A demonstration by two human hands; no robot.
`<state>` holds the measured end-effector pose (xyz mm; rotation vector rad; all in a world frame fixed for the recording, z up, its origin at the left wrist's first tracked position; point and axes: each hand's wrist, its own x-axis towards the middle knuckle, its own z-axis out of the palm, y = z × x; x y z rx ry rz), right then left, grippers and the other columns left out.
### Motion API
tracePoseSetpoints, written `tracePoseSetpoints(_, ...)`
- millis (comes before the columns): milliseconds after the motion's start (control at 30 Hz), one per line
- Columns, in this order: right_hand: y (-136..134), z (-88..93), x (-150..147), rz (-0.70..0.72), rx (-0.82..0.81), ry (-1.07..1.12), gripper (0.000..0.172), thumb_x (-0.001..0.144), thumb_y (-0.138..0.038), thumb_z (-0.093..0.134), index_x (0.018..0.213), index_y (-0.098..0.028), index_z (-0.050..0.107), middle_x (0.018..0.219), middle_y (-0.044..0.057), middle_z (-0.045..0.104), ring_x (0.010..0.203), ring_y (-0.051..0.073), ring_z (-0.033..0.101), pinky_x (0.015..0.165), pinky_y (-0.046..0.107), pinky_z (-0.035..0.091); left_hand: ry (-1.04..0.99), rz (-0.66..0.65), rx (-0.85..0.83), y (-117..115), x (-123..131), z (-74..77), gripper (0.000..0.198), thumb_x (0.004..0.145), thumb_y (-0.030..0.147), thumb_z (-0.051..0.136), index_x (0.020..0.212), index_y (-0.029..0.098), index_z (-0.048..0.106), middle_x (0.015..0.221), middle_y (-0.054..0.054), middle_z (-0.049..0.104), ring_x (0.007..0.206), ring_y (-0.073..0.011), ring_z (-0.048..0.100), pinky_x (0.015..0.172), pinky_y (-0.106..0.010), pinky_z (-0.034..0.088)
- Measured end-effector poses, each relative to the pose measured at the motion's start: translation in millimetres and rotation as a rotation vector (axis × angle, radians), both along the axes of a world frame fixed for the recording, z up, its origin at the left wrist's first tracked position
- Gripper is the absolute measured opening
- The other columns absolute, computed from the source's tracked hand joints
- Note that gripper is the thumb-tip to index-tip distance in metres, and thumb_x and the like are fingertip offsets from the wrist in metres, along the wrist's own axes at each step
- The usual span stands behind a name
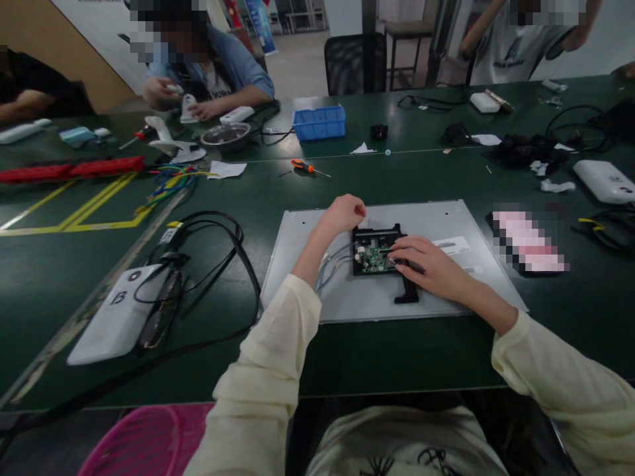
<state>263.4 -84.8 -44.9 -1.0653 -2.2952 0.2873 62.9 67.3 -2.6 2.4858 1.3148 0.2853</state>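
A grey-white flat panel (297, 254) lies on the table in front of me. On it sits a black plastic frame (409, 289) holding a green circuit board (370, 259), with grey cables (337, 256) running off its left side. My left hand (342, 215) is just above the frame's upper left corner, thumb and fingers pinched; a small whitish bit shows at the fingertips, too small to name. My right hand (434, 268) rests over the right part of the board and frame, its fingers stretched out and slightly apart, covering what lies beneath.
An orange-handled screwdriver (303, 166) and a blue bin (319, 123) lie beyond the panel. To the left is a white power bank (119, 311) with looped black cables (238, 244); to the right, a phone (528, 241). People sit across the table.
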Motion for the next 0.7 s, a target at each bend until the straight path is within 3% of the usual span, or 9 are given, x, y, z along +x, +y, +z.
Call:
tracePoseSetpoints(100, 0.1, 3.3, 3.8, -0.044, 0.003, 0.001, 0.027, 0.094, -0.028, 0.048, 0.117, -0.020, 0.061, 0.120, 0.012, 0.062, 0.116, 0.026, 0.054, 0.101, 0.049, 0.045, -0.023, 0.041, 0.020, 6.7, -11.6, 5.9, 0.021, 0.071, 0.008, 0.058, 0.084, 0.012, 0.075, 0.083, -0.006, 0.073, 0.081, -0.0168, 0.066, 0.075, -0.024, 0.049)
tracePoseSetpoints(267, 6.2, 3.6, 25.4, -0.342, 0.065, 0.072, 0.028, 0.094, -0.028, 0.045, 0.114, -0.020, 0.062, 0.113, 0.012, 0.065, 0.110, 0.027, 0.058, 0.098, 0.048, 0.046, -0.053, 0.093, -0.013, 18.0, -31.8, 7.6, 0.019, 0.069, 0.011, 0.060, 0.082, 0.013, 0.074, 0.080, -0.005, 0.072, 0.078, -0.0161, 0.065, 0.074, -0.023, 0.049)
tracePoseSetpoints(367, 12.1, -1.8, 40.4, -0.445, 0.040, 0.061, 0.027, 0.092, -0.027, 0.047, 0.113, -0.021, 0.063, 0.111, 0.011, 0.066, 0.109, 0.029, 0.058, 0.095, 0.050, 0.046, -0.066, 0.101, -0.070, 20.3, -33.1, 2.3, 0.020, 0.069, 0.012, 0.061, 0.083, 0.013, 0.075, 0.077, -0.004, 0.071, 0.074, -0.0153, 0.064, 0.071, -0.022, 0.049)
tracePoseSetpoints(700, 14.0, -12.4, 47.5, -0.398, -0.136, 0.028, 0.024, 0.084, -0.032, 0.059, 0.103, -0.022, 0.069, 0.104, 0.009, 0.065, 0.097, 0.027, 0.062, 0.087, 0.047, 0.051, 0.000, 0.114, -0.085, 14.3, -17.7, -10.5, 0.022, 0.069, 0.012, 0.058, 0.085, 0.015, 0.074, 0.082, -0.003, 0.073, 0.077, -0.0148, 0.066, 0.072, -0.021, 0.049)
